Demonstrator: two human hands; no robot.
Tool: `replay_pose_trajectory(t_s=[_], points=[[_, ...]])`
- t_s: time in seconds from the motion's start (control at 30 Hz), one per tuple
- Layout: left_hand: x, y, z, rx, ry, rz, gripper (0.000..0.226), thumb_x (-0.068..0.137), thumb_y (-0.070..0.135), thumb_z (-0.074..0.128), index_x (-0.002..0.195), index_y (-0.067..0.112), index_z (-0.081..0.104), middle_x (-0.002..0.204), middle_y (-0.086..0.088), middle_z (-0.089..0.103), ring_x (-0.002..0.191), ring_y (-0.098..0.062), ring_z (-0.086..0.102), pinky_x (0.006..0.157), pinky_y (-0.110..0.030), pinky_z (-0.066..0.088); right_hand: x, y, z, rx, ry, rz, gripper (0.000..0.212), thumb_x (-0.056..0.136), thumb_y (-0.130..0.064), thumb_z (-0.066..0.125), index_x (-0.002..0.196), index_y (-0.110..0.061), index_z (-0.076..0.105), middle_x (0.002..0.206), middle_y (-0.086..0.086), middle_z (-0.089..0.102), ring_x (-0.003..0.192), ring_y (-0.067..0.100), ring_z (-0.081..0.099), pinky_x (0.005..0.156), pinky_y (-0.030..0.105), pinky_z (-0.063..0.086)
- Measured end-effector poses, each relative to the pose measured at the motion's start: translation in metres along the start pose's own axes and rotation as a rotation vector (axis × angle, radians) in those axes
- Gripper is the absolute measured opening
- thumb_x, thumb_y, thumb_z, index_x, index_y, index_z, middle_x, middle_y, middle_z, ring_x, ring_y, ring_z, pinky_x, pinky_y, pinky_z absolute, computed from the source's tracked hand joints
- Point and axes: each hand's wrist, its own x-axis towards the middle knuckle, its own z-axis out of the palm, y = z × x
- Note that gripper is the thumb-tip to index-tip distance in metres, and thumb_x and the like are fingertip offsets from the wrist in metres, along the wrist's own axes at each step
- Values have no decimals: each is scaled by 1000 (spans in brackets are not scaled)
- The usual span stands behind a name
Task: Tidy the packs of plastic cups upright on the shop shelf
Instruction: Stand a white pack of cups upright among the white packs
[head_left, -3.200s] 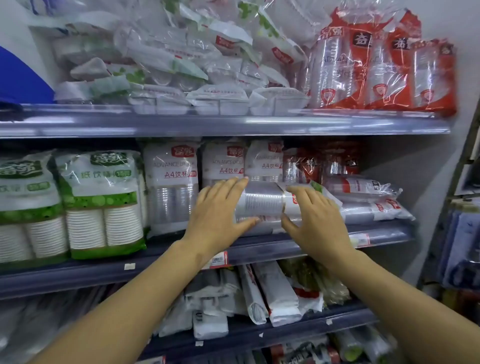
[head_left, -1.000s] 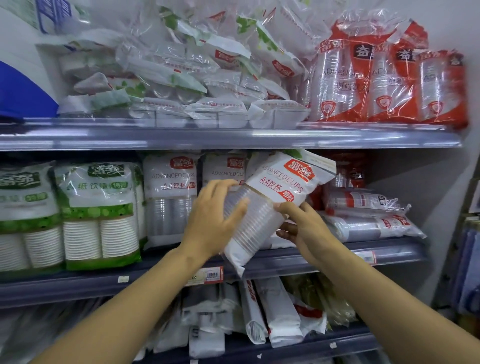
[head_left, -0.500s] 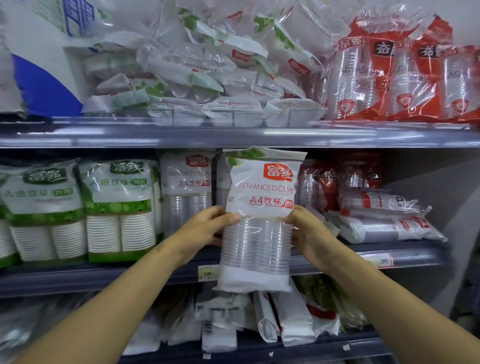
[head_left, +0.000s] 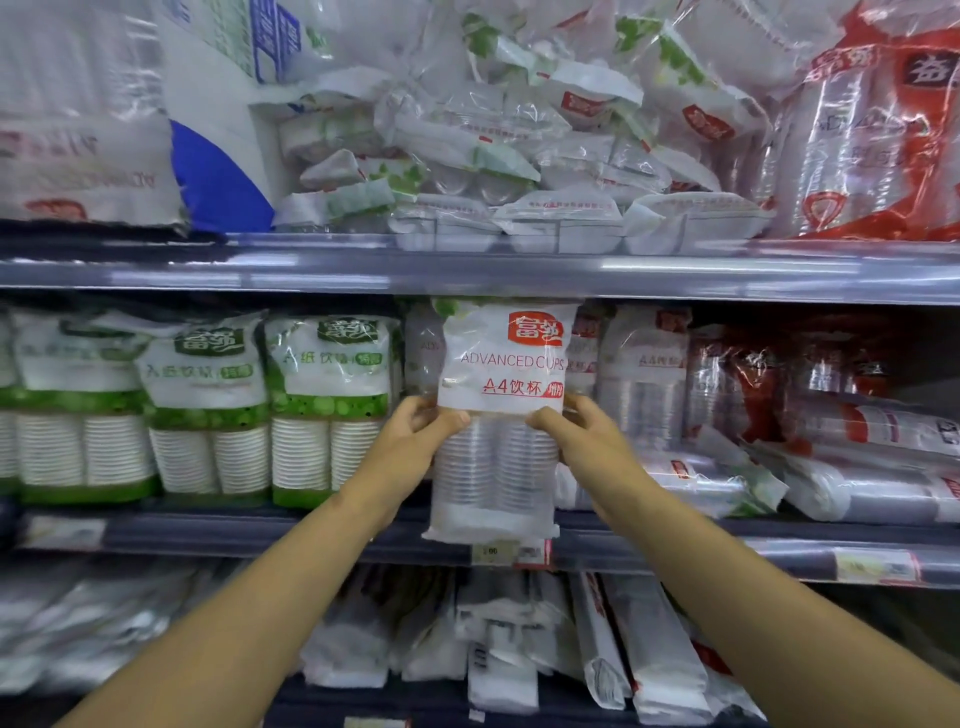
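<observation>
The pack of cups (head_left: 501, 415) stands upright before the middle shelf (head_left: 675, 551): a white top with a red logo reading ADVANCED CUPS, 2 clear stacks below. The left hand (head_left: 415, 431) and right hand (head_left: 582, 431) have fingers clamped on its sides.

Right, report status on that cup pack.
Left grip and right grip on cup pack, upright, at shelf front. Fallen packs lie right.

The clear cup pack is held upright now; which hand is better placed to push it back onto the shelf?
Left hand: the standing row lies on its side. The right hand grips the pack too.
</observation>
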Motion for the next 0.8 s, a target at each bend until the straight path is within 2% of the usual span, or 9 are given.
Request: replay_pose_trajectory(t_s=[0.17,0.3,0.37,0.43,0.57,0.7,0.8], points=[[6,-2,-11,-8,77,28,55,78,37,77,125,20,54,105,7,74,92,-6,71,64,-16,54,14,1,12,9,-44,-8,56,74,-36,76,124,-19,59,115,-3,74,105,17,70,100,48,52],[13,-3,-11,10,101,44,55,82,37,75,128,20,50,112,5,70,93,-4,70,68,-18,55,26,1,16,42,-55,-23,50,63,-40,76,109,-27,64,107,-6,77,104,16,71,99,45,52],[18,-3,-8,19,124,64,49,84,36,73,126,22,51,113,5,69,94,-4,70,75,-22,55,31,1,17,55,-57,-37,46,63,-40,76,106,-30,64,100,-11,79,99,13,72,95,41,54],[22,-2,-5,31,143,76,46,87,34,71,127,21,53,113,6,69,94,-3,69,80,-25,55,36,1,16,73,-42,-44,49,65,-39,77,110,-29,62,96,-13,79,94,12,74,89,37,56],[31,1,0,59,149,75,53,88,35,67,135,17,51,119,4,68,98,-8,69,84,-30,56,42,0,17,65,-39,-68,50,72,-39,77,117,-25,60,91,-17,78,85,6,75,73,26,57],[34,-3,1,35,174,52,41,91,34,64,129,20,56,110,3,73,93,-12,72,86,-38,56,45,3,23,19,-12,-65,59,62,-51,76,114,-28,62,99,-8,78,94,13,73,89,37,55],[36,-3,1,43,197,59,37,89,37,62,123,23,59,107,4,74,92,-14,72,84,-38,56,46,4,26,22,-6,-76,60,65,-50,76,117,-25,62,109,-4,75,101,17,71,94,41,54]])
